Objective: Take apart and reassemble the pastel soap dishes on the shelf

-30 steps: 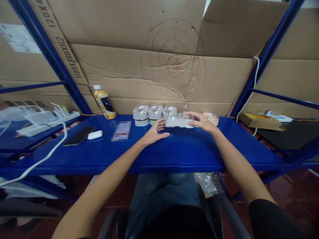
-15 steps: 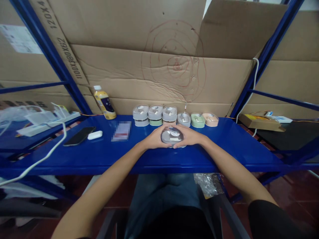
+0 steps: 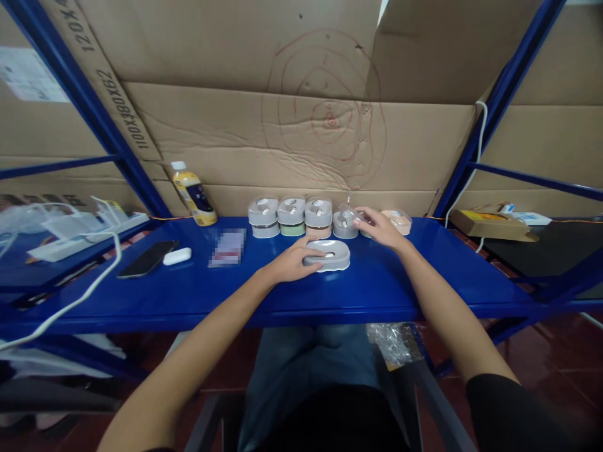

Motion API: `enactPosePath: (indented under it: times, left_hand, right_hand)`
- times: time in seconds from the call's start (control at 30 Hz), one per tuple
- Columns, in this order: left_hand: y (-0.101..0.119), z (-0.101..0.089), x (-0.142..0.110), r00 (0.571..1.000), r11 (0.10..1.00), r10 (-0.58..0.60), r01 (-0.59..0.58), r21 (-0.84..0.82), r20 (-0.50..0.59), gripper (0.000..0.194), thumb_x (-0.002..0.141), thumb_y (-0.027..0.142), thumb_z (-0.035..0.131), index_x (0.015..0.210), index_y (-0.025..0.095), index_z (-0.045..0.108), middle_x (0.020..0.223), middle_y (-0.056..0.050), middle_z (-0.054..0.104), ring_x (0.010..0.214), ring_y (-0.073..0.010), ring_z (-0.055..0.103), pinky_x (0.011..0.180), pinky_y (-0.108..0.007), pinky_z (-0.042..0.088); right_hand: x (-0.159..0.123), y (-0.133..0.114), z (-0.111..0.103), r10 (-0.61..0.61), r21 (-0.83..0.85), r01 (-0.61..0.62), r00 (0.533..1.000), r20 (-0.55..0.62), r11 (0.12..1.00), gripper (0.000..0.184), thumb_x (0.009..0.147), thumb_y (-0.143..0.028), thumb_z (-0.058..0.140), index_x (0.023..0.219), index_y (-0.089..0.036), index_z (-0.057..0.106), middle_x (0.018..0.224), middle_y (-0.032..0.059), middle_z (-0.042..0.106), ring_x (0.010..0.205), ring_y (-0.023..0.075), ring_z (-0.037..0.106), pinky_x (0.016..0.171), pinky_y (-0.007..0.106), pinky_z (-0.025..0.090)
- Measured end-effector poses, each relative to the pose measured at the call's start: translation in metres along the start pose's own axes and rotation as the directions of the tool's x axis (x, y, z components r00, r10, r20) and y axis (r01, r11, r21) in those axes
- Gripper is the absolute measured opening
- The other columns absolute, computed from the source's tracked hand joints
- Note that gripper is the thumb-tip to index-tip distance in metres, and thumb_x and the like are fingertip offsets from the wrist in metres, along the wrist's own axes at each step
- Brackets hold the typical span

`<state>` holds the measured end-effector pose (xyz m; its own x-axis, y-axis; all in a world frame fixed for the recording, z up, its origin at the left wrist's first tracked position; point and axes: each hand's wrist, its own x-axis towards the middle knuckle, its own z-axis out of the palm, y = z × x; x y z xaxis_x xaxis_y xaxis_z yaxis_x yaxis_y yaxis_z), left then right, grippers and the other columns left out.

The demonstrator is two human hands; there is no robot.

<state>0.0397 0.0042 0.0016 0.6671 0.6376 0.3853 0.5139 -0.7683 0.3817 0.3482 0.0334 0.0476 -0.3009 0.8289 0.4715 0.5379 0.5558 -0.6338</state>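
Along the glossy blue steel shelf (image 3: 452, 282), things run from about 10 o'clock round to 1 o'clock, backed by flattened brown cardboard (image 3: 226, 132) marked with red concentric rings. At 10 o'clock a white plastic power strip (image 3: 94, 235) lies with its cable, apparently kept to the side so its leads stay clear of the middle. Toward 11 o'clock stands a plastic bottle with a yellow label (image 3: 193, 204), and in front of it lie a black smartphone (image 3: 147, 258), a white oval earbud case (image 3: 178, 255) and a pixelated card (image 3: 227, 248). Next, a tidy row of stacked round grey-and-white containers (image 3: 291, 213) lines the back edge, likely leaving the front of the shelf free. At 12 o'clock, in front of that row, sits a pale grey oval lidded case (image 3: 330, 255); the left hand (image 3: 292, 263) lies palm-down against it, unclenched, seemingly steadying it. Toward 1 o'clock, the right hand (image 3: 379, 229) reaches the row's far end, its fingertips (image 3: 358, 216) at a clear plastic lid (image 3: 347, 216); whether they grasp it cannot be told. A round peach container (image 3: 400, 220) sits just beyond.
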Motion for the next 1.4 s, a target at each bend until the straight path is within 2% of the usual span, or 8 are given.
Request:
enactPosePath:
  times: [0.27, 0.5, 0.67, 0.73, 0.9, 1.03, 1.27, 1.4]
  left_hand:
    - [-0.009, -0.008, 0.003, 0.989, 0.994, -0.047, 0.032, -0.102, -0.143, 0.051, 0.102, 0.058, 0.048, 0.114, 0.019, 0.079, 0.143, -0.015, 0.059, 0.135, -0.035, 0.06, 0.12, -0.052, 0.044]
    - [-0.01, -0.011, 0.002, 0.986, 0.996, -0.052, 0.041, -0.077, -0.157, 0.051, 0.104, 0.058, 0.044, 0.112, 0.019, 0.076, 0.147, -0.015, 0.058, 0.136, -0.0324, 0.058, 0.12, -0.05, 0.044]
    - [-0.011, -0.024, -0.002, 0.913, 0.996, -0.087, 0.08, -0.032, -0.398, 0.051, 0.105, 0.054, 0.04, 0.117, 0.016, 0.073, 0.146, -0.016, 0.058, 0.135, -0.0319, 0.057, 0.119, -0.05, 0.044]
    - [-0.011, -0.028, -0.004, 0.896, 0.996, -0.079, 0.091, 0.006, -0.438, 0.049, 0.105, 0.052, 0.041, 0.116, 0.016, 0.072, 0.146, -0.015, 0.056, 0.137, -0.0323, 0.056, 0.12, -0.051, 0.043]
    - [-0.001, -0.02, -0.005, 0.974, 0.993, -0.011, 0.037, 0.114, -0.227, 0.042, 0.104, 0.049, 0.047, 0.117, 0.019, 0.073, 0.152, -0.015, 0.051, 0.142, -0.0339, 0.052, 0.123, -0.052, 0.039]
    - [0.002, -0.008, -0.002, 0.994, 0.995, 0.017, -0.007, 0.096, -0.111, 0.042, 0.103, 0.05, 0.051, 0.119, 0.019, 0.075, 0.157, -0.014, 0.047, 0.145, -0.0367, 0.049, 0.125, -0.054, 0.038]
    - [0.0, -0.001, -0.001, 0.993, 0.997, 0.06, -0.055, 0.057, -0.097, 0.04, 0.102, 0.051, 0.055, 0.118, 0.02, 0.076, 0.16, -0.012, 0.045, 0.146, -0.0371, 0.048, 0.127, -0.055, 0.036]
    - [-0.002, -0.001, -0.001, 0.994, 0.999, 0.025, -0.022, 0.027, -0.105, 0.037, 0.097, 0.049, 0.063, 0.117, 0.02, 0.075, 0.158, -0.013, 0.046, 0.146, -0.0377, 0.047, 0.128, -0.055, 0.035]
  right_hand:
    - [0.002, 0.002, 0.005, 0.008, 0.003, -0.007, 0.997, -0.075, 1.0, 0.058, 0.09, -0.062, 0.064, 0.131, -0.02, 0.066, 0.115, 0.0105, 0.075, 0.102, 0.029, 0.068, 0.094, 0.048, 0.055]
    - [0.002, 0.001, 0.004, 0.019, 0.029, -0.016, 0.995, -0.096, 0.999, 0.059, 0.09, -0.063, 0.065, 0.131, -0.022, 0.066, 0.12, 0.0104, 0.075, 0.105, 0.0292, 0.069, 0.095, 0.047, 0.056]
    - [0.002, 0.0, 0.005, -0.002, 0.014, 0.003, 0.994, -0.105, 1.0, 0.058, 0.091, -0.065, 0.063, 0.129, -0.022, 0.067, 0.118, 0.0099, 0.076, 0.104, 0.0286, 0.069, 0.095, 0.048, 0.056]
    - [0.001, -0.001, 0.006, -0.002, 0.01, 0.003, 0.995, -0.105, 1.0, 0.058, 0.092, -0.065, 0.062, 0.13, -0.022, 0.066, 0.119, 0.0102, 0.076, 0.103, 0.028, 0.07, 0.095, 0.047, 0.056]
    - [0.001, -0.002, 0.009, 0.01, -0.019, -0.011, 0.996, -0.088, 1.0, 0.058, 0.092, -0.064, 0.062, 0.131, -0.021, 0.066, 0.119, 0.0107, 0.076, 0.103, 0.028, 0.069, 0.094, 0.047, 0.056]
    - [0.002, 0.002, 0.012, -0.012, -0.01, 0.011, 0.998, -0.063, 1.0, 0.058, 0.092, -0.064, 0.062, 0.131, -0.02, 0.065, 0.119, 0.0113, 0.075, 0.105, 0.0297, 0.07, 0.094, 0.049, 0.056]
    - [0.001, 0.006, 0.02, -0.045, -0.038, 0.045, 0.999, 0.004, 0.998, 0.06, 0.091, -0.06, 0.068, 0.138, -0.023, 0.064, 0.125, 0.0115, 0.074, 0.11, 0.0305, 0.069, 0.101, 0.052, 0.054]
    - [-0.001, 0.002, 0.022, -0.079, -0.071, 0.085, 0.993, 0.088, 0.994, 0.064, 0.088, -0.058, 0.072, 0.137, -0.019, 0.065, 0.121, 0.0133, 0.074, 0.105, 0.0303, 0.07, 0.097, 0.05, 0.056]
